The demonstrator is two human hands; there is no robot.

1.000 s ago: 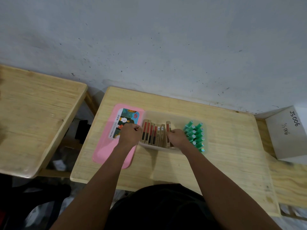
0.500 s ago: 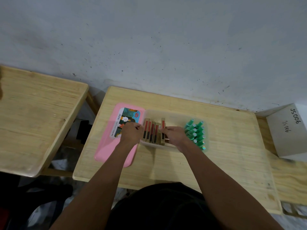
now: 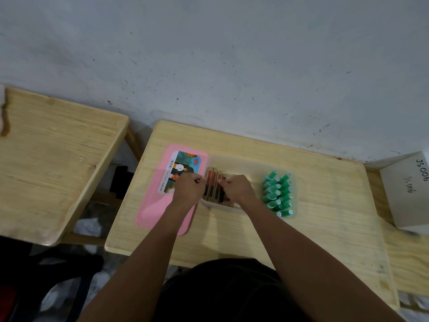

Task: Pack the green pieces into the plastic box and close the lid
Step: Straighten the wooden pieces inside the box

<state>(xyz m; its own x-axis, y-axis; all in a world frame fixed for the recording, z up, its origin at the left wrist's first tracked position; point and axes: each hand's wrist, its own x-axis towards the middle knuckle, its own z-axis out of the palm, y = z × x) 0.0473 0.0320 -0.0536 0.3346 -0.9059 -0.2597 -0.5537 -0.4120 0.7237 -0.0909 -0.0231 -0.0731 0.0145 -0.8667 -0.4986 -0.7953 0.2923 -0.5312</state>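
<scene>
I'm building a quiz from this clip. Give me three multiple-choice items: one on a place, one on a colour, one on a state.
1. Where do the green pieces stand in the plastic box?
A. right end
B. left end
C. outside it

2. What colour is the lid?
A. blue
B. pink
C. white

3. What state is the box in?
A. shut
B. overturned
C. open

Key: 1 A, they cluster right of the right hand. 2 B, a pink panel lies under the left hand. 3 C, the lid lies beside it.

Single head-worn view, steeply down over the near wooden table (image 3: 301, 228).
</scene>
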